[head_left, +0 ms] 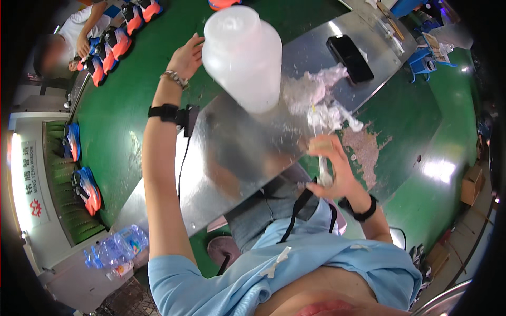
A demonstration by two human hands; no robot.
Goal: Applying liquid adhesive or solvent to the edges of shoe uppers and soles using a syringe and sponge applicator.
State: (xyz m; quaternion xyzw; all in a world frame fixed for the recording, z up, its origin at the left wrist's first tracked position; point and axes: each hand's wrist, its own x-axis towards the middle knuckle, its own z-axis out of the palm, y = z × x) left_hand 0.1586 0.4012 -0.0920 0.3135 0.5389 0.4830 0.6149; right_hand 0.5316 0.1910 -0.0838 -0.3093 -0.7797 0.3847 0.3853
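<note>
A large, translucent white plastic container (247,58) with a rounded top rises from the metal sheet in front of me. My left hand (188,57) is raised at its left side, fingers loosely stretched; whether the fingertips touch it or stay just apart is unclear. My right hand (337,167), lower and to the right, is closed around a whitish stick-like tool (323,167), pinched between thumb and fingers. The tool's far end reaches toward a lumpy white residue (329,115) on the sheet, so its tip is hard to make out.
Beyond the residue lies a black phone (350,59) on the metal sheet (221,142). Brown dried residue (366,152) marks the green table (121,142). Orange and blue shoes (86,189) stand left; a co-worker (79,26) handles more at far left. Plastic bottles (118,246) lie lower left.
</note>
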